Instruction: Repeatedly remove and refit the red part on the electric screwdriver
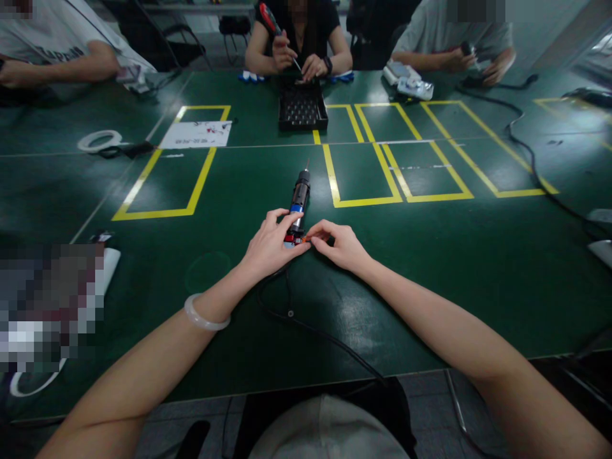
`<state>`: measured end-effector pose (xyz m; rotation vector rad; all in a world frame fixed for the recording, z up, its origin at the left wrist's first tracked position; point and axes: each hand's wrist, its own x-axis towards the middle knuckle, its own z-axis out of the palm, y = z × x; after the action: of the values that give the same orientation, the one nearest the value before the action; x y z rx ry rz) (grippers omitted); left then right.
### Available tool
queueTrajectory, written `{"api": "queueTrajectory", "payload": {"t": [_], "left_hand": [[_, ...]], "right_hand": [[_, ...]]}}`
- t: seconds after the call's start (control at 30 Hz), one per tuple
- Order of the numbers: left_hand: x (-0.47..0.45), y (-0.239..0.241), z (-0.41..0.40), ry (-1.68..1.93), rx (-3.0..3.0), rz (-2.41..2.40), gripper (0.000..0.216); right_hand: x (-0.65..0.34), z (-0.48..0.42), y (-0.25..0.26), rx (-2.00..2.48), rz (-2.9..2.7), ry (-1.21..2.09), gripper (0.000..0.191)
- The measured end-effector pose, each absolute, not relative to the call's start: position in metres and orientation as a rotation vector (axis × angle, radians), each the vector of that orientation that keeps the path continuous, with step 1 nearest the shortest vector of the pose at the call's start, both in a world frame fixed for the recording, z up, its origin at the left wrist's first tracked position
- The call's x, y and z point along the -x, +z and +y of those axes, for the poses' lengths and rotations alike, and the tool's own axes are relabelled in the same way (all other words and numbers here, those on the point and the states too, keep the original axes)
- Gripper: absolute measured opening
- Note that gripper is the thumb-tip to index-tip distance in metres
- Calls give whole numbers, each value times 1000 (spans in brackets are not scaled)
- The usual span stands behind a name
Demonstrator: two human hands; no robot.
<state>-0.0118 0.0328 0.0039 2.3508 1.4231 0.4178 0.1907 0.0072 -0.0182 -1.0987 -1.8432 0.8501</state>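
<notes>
An electric screwdriver with its inner parts uncovered lies on the green table in front of me, its thin bit pointing away. It has a black front, a blue and silver motor section and red parts at the rear. My left hand is closed around that rear section from the left, thumb and fingers on it. From the right, my right hand pinches at the rear end, beside a small orange piece. What exactly sits between those fingertips is too small to make out. A black cord runs below my hands toward the table's near edge.
Across the table, a black tray stands before a person holding a red-handled tool. Two other people sit at the far side. A white sheet, a white ring and yellow tape outlines lie on the table.
</notes>
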Motion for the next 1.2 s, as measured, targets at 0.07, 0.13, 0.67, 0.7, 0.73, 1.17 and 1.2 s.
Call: {"api": "queueTrajectory", "payload": {"t": [0.07,0.13,0.67,0.7,0.73,1.17,1.2], "left_hand": [[14,4,34,407,-2363,1442,69],[15,3,35,402,-2385,1448,67],[87,8,89,261,-2404,1878,71],[100,8,97,253,-2379,1909,71],[113,7,104,243,-2360,1930,72],[219,13,140,66,-2216,2168,76],[217,14,139,59,-2245,2172,76]], "right_hand": [[-191,7,-18,1051,-1868,882,11],[-190,7,-18,1024,-1890,908,13],[-192,10,-22,1051,-1899,907,13],[-192,10,-22,1050,-1901,904,13],[-192,10,-22,1049,-1904,901,13],[-191,10,-21,1069,-1950,899,12],[-191,10,-21,1073,-1954,899,12]]}}
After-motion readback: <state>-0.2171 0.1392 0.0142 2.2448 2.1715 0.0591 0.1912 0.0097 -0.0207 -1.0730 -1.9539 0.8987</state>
